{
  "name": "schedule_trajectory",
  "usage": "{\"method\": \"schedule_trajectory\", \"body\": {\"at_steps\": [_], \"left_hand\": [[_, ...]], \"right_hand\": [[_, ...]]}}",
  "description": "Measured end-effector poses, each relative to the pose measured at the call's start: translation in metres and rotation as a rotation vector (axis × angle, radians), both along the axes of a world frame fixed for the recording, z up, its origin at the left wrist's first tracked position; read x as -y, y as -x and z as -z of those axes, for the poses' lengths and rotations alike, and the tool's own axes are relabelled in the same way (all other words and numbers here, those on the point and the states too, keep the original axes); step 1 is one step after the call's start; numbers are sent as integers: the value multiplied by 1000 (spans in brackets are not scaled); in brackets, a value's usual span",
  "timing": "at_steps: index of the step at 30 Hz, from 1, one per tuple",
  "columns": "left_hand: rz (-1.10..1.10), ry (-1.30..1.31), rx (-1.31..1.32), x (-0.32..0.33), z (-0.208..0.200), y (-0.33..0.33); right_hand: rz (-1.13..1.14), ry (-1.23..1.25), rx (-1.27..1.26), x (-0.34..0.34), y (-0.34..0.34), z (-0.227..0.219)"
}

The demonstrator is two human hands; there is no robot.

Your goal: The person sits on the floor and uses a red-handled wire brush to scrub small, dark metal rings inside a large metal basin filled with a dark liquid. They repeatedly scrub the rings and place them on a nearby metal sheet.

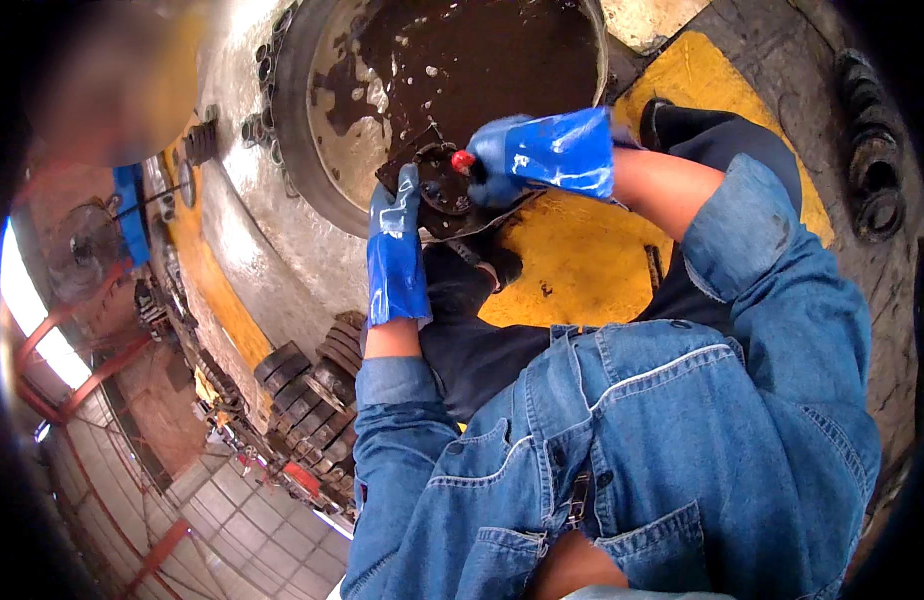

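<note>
My left hand (396, 212), in a blue rubber glove, is closed on the near left edge of a dark, wet metal part (444, 196) with a round opening. That part sits at the near rim of a large round metal tub (323, 190) of dark, dirty liquid (482, 60). My right hand (498, 158), gloved the same way, is closed around a tool with a red end (463, 160), just above the part's right side. The tool's working end is hidden, so its kind cannot be made out.
Dark ring-shaped parts (875, 160) lie in a row on the right. Stacked round metal parts (307, 395) stand at the lower left. Yellow boards (572, 265) lie under my legs. Beyond the tub's left side are small rings (252, 130) and a fan (87, 240).
</note>
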State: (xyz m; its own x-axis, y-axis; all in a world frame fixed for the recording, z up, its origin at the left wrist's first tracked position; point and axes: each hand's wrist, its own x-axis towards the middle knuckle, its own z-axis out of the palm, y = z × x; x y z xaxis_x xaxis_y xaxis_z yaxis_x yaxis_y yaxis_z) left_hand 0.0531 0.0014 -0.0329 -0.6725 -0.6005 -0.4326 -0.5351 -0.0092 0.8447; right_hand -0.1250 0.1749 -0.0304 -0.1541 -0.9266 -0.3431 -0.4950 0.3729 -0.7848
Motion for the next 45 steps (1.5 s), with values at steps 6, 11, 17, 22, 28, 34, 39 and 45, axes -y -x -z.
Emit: {"method": "schedule_trajectory", "body": {"at_steps": [6,11,17,22,28,34,39,45], "left_hand": [[-13,41,50,31,38,-19],[-54,-74,-26,4,25,9],[-84,-112,-91,-2,23,15],[-36,-172,-125,-18,-8,28],[43,41,-209,-20,-39,36],[259,875,42,-6,-34,15],[347,804,262,-27,-59,17],[311,763,185,-28,-38,-4]], "right_hand": [[232,-92,277,19,4,-13],[176,-47,-71,20,-5,12],[283,12,-412,23,14,5],[481,26,-278,15,28,-23],[551,218,-429,-2,28,-10],[391,236,-617,-34,-8,14],[548,450,-684,-42,-15,45],[519,208,-741,-34,-19,43]]}}
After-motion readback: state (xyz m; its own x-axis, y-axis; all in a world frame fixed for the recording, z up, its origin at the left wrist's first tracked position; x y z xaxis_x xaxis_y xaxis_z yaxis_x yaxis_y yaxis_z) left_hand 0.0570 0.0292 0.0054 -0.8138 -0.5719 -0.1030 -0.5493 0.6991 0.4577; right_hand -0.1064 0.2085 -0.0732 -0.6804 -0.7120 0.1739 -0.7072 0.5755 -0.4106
